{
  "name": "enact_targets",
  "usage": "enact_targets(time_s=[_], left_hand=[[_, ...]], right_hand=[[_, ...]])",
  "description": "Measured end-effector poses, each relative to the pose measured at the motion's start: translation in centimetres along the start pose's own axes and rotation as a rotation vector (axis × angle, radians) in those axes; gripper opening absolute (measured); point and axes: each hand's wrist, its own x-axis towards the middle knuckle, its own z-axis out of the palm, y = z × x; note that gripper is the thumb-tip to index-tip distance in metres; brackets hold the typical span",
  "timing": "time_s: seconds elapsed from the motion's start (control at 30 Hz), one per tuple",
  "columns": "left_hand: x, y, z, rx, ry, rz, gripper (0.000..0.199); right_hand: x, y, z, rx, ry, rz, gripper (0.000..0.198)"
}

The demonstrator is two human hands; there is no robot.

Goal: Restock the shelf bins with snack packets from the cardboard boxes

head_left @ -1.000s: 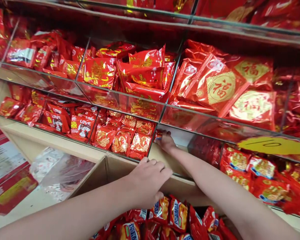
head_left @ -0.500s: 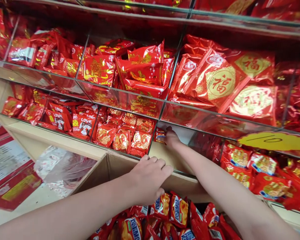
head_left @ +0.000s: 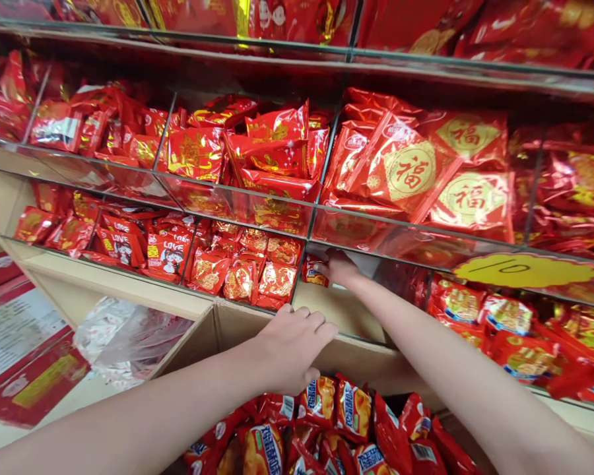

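Observation:
My left hand [head_left: 294, 346] is curled over the near rim of a cardboard box [head_left: 257, 320], fingers together across its edge. Inside the box lie several red snack packets [head_left: 354, 409] with blue-and-white lettering. My right hand [head_left: 342, 267] reaches into a shelf compartment [head_left: 339, 307] whose bare floor shows. At that compartment's left wall stands a small red snack packet [head_left: 315, 270], its right edge at my right fingers, which are closed on it; the fingertips are partly hidden.
Red-and-gold packets [head_left: 242, 267] fill the compartment to the left. Larger red packets [head_left: 410, 171] sit in the tier above, behind a clear front strip [head_left: 376, 231]. A yellow price tag [head_left: 525, 269] hangs at the right. A clear plastic bag [head_left: 123, 336] lies left of the box.
The view has shifted slightly, so the shelves appear lower and further left. The small packet at my right hand has tilted a little; my left hand stays on the box rim.

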Motion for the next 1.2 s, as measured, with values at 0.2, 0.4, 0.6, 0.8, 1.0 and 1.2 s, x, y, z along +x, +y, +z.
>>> enact_targets(time_s=[0.2,0.4,0.6,0.8,1.0,1.2], left_hand=[[0.1,-0.2,0.0,0.036,-0.004,0.02,0.041],[0.1,0.0,0.1,-0.039,0.007,0.023,0.043],[-0.1,0.3,0.0,-0.045,0.031,0.016,0.048],[-0.2,0.3,-0.2,-0.048,0.032,-0.004,0.047],[-0.4,0.3,-0.4,-0.127,0.07,-0.019,0.05],[-0.7,1.0,-1.9,-0.722,0.272,-0.119,0.035]], right_hand=[[-10.3,-1.1,-4.8,-0.055,0.213,-0.405,0.024],[-20.7,0.2,-2.5,-0.253,0.076,-0.764,0.02],[-21.1,1.5,3.5,-0.342,-0.177,-0.258,0.045],[-20.8,1.3,1.9,-0.181,-0.289,-0.13,0.032],[-21.1,0.8,-0.1,-0.206,-0.451,-0.249,0.035],[-20.5,2.1,-3.3,0.346,-0.194,-0.188,0.028]])
